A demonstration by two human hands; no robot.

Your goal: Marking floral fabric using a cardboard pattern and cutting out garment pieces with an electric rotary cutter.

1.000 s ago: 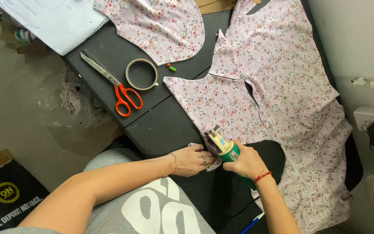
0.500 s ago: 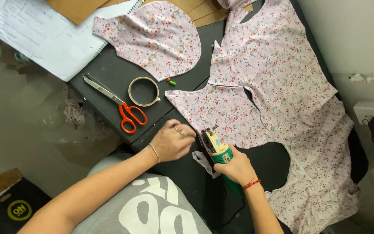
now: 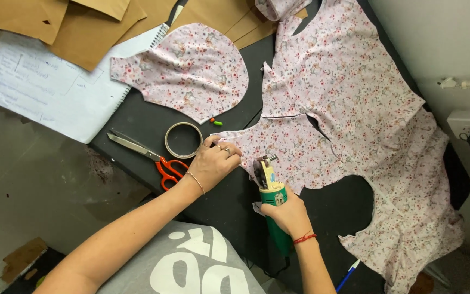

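My right hand (image 3: 288, 214) grips a green electric fabric cutter (image 3: 271, 190), its blade end at the lower edge of a pink floral fabric piece (image 3: 286, 152) on the dark table (image 3: 148, 120). My left hand (image 3: 213, 161) rests flat on the left corner of that same piece, fingers curled, beside a roll of tape (image 3: 183, 140). A larger floral fabric sheet (image 3: 349, 92) with cut-out shapes spreads to the right. A separate rounded floral piece (image 3: 191, 71) lies farther back.
Orange-handled scissors (image 3: 148, 155) lie left of my left hand. A spiral notebook (image 3: 44, 92) and brown paper patterns (image 3: 93, 22) sit at the back left. A small green and orange object (image 3: 216, 122) lies near the tape. A blue pen (image 3: 348, 275) pokes out at the bottom.
My left hand moved up from beside the cutter to the fabric's left corner near the tape. The cutter and right hand stayed near the fabric's lower edge; the view shifted.
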